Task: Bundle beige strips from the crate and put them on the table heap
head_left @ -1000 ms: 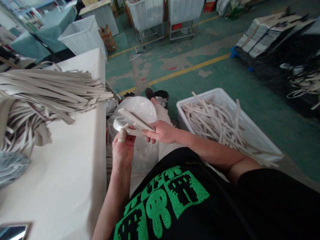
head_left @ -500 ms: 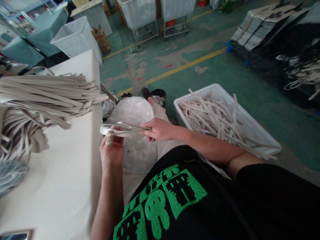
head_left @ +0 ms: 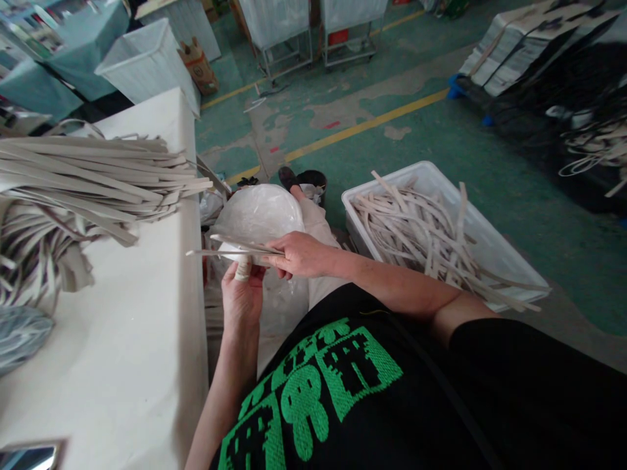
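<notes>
My right hand (head_left: pixel 298 254) is closed round the ends of a few pale strips (head_left: pixel 235 249), which point left over my lap. Close beside it, my left hand (head_left: pixel 243 287), with tape on a finger, pinches a white roll of tape (head_left: pixel 229 251) below the strips; the strips partly cover the roll. Beneath both hands lies a round plastic-wrapped bundle (head_left: pixel 264 212). Long beige strips (head_left: pixel 93 176) are heaped on the white table (head_left: pixel 122 339) at left. More strips (head_left: pixel 416 228) fill part of a white bin (head_left: pixel 509 271) at right.
A dark pail (head_left: pixel 316 183) stands beyond my foot. Farther off are a white tub (head_left: pixel 142 62), a cardboard box (head_left: pixel 198 68) and wheeled carts (head_left: pixel 279 29). Strapped stacks (head_left: pixel 514 49) rest on a pallet at the upper right. A phone (head_left: pixel 29 457) lies on the table's near corner.
My left hand has moved right, closer to my right hand, bringing the roll along. The strips in my right hand now reach farther left, across the roll.
</notes>
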Motion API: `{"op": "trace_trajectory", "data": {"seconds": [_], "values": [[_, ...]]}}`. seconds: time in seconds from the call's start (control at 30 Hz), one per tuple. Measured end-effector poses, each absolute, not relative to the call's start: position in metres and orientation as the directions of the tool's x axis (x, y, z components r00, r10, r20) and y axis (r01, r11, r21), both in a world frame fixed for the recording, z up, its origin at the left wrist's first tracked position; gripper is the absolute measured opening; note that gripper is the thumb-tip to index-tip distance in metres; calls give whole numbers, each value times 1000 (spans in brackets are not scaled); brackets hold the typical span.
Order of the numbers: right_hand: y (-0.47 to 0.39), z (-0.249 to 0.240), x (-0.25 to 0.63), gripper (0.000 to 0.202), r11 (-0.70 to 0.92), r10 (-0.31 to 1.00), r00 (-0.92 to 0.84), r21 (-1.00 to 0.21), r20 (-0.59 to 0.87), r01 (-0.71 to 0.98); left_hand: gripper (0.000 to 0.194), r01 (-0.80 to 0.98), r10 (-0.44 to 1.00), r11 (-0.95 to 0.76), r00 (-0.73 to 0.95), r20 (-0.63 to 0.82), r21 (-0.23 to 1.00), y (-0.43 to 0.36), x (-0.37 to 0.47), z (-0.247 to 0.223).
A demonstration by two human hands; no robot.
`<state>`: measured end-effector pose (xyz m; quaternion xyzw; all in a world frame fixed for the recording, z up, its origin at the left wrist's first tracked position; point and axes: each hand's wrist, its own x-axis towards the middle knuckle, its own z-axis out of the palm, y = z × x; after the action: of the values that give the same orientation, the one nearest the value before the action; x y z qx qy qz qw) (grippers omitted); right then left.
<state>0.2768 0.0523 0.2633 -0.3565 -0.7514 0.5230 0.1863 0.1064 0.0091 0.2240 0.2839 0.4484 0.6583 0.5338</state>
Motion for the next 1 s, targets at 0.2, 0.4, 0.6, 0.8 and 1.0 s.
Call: {"op": "trace_trajectory", "data": {"seconds": [0.2, 0.4, 0.6, 0.8, 1.0], "values": [[55, 257, 284, 22, 149, 662, -738, -943, -129, 298, 34, -429, 916, -130, -398, -57, 894, 12, 92, 229], [52, 257, 279, 23, 197, 736, -672, -924, -82, 329, 36, -419, 936, -71, -342, -85, 905, 9, 98, 227], [56, 256, 276, 19, 178, 656, -752, -954, -69, 242, 35, -341, 907, -139, -421, -19, 930, 7, 89, 238], [46, 241, 279, 26, 116, 670, -732, -957, -124, 268, 36, -386, 918, -57, -382, -103, 921, 0, 89, 229], [60, 232, 273, 28, 112, 771, -635, -992, 48, 62, 35, -456, 927, 17, -326, -185, 890, -11, 99, 222]]}}
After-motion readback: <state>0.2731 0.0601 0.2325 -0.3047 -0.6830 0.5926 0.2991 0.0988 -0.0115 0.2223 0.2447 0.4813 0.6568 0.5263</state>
